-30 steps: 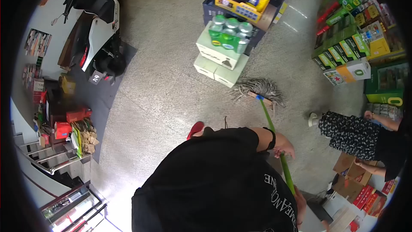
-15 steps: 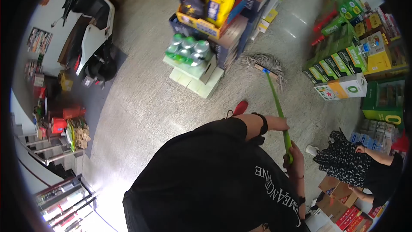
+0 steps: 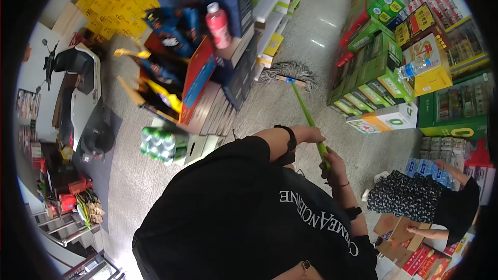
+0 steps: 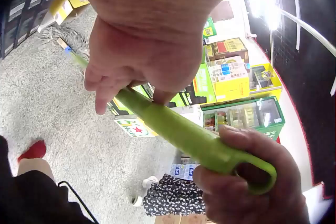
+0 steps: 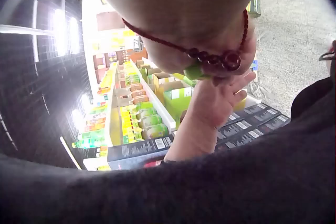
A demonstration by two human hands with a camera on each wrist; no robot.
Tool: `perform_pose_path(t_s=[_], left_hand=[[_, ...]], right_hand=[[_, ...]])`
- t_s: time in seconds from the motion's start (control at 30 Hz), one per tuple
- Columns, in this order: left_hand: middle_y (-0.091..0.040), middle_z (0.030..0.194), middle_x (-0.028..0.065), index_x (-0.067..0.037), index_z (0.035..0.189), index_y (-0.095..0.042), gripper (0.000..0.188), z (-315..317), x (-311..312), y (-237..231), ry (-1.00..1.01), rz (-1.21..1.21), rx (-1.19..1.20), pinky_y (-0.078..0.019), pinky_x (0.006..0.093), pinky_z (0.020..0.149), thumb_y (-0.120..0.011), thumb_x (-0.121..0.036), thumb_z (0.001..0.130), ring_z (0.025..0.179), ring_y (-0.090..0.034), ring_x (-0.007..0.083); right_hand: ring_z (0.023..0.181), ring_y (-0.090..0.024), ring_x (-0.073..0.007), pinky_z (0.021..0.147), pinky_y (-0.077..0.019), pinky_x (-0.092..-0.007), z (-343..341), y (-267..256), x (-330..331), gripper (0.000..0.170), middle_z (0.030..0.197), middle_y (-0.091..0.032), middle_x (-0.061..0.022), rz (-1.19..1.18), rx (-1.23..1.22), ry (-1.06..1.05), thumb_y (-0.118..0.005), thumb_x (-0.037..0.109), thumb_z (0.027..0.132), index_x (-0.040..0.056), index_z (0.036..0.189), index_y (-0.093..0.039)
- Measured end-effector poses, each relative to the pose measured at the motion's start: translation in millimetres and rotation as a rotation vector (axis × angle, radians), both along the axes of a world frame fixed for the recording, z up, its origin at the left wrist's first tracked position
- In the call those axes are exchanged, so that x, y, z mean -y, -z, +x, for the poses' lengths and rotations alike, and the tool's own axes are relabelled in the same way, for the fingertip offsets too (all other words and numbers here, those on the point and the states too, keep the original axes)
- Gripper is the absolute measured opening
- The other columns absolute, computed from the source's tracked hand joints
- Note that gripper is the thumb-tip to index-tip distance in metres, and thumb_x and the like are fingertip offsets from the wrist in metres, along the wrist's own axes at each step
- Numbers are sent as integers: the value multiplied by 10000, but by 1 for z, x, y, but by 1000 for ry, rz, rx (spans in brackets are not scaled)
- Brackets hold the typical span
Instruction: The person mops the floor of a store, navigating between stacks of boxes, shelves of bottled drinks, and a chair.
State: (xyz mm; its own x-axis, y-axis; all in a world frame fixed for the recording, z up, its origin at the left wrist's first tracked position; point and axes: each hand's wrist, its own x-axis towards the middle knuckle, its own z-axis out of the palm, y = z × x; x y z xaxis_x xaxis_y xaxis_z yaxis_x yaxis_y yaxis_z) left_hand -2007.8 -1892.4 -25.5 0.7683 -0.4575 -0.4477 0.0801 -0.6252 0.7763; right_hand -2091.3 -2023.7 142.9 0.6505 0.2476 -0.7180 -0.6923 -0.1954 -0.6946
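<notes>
A mop with a grey string head (image 3: 298,74) lies against the floor, its green handle (image 3: 305,108) slanting back toward the person. The left hand (image 3: 311,135) holds the handle partway along, thumb and fingers on either side of it in the left wrist view (image 4: 144,61). Nearer the body, the right hand (image 3: 334,168), with a red bracelet at its wrist, grips the handle's end, which has a looped hole (image 4: 257,174). In the right wrist view the right hand (image 5: 205,50) hides most of the handle; a small green part (image 5: 194,71) shows.
Stacked goods (image 3: 207,88) and a bottle pack (image 3: 163,145) stand left of the mop. Green cartons (image 3: 373,78) line the right side. Another person (image 3: 410,197) in a patterned skirt is at the lower right. A scooter (image 3: 85,93) stands far left.
The view has swung, and the stacked goods appear larger and farther left. The hands have come closer together on the handle, and the mop head lies farther along the aisle by the shelf.
</notes>
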Motion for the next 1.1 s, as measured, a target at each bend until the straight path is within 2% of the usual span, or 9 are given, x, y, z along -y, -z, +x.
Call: perform_pose_path(t_s=[0.2,0.3,0.37,0.4,0.5,0.67,0.8,0.87,1.1], left_hand=[[-609,785,194,-12,886,-617,446,159,-5,-19,-3,77,-113,-462,410,625,-467,-421,792,694,-593,341],[-596,734,171,20,839,-605,461,250,2,38,86,15,92,-465,401,575,-481,-421,789,670,-593,296],[-590,734,164,27,856,-587,460,289,-12,-7,-31,-32,-55,-467,391,564,-483,-416,792,665,-591,284],[-585,734,157,34,873,-570,460,305,-25,-32,-143,-75,-204,-469,382,553,-484,-412,795,661,-589,273],[-585,789,162,45,953,-528,492,353,-51,-50,-264,-191,-220,-471,366,560,-474,-421,802,664,-593,264],[-587,877,198,49,940,-584,437,445,-93,-90,-151,-98,-47,-509,368,538,-421,-336,814,653,-612,288],[-591,879,204,66,937,-576,439,542,-124,-57,-35,-81,52,-518,357,537,-418,-327,821,621,-610,283],[-582,873,204,79,1016,-493,505,591,-142,-60,-131,-41,-136,-478,364,595,-455,-383,814,687,-600,267],[-587,831,190,70,979,-518,460,761,-198,-61,-111,-40,-188,-478,349,571,-488,-355,804,683,-594,263]], right_hand=[[427,-437,-123,321,-321,-242,160,16,7,577,607,-463,-53,16,8,-49,-478,189,802,54,1325,-273],[440,-453,-129,317,-331,-254,244,15,4,537,632,-464,-50,41,-28,-48,-481,194,812,79,1308,-309],[452,-469,-132,314,-336,-265,298,7,-6,461,647,-465,-45,94,-21,-157,-479,197,817,73,1249,-373],[456,-479,-134,315,-338,-267,322,-2,-14,324,643,-467,-38,96,-1,-180,-475,198,822,74,1121,-447],[446,-472,-131,323,-335,-256,391,-15,-35,224,632,-474,-35,91,40,-325,-461,204,829,90,1021,-463],[474,-489,-97,331,-350,-223,490,-17,-69,243,641,-452,-8,141,22,-314,-462,211,846,100,1061,-482],[514,-507,-94,331,-353,-219,578,1,-98,236,701,-443,6,142,22,-340,-458,207,853,102,1063,-479],[511,-503,-94,334,-355,-223,624,9,-119,240,705,-449,9,133,6,-320,-454,203,857,115,1079,-478],[491,-488,-98,334,-344,-227,780,4,-180,264,690,-459,13,136,128,-246,-449,196,857,128,1111,-463]])
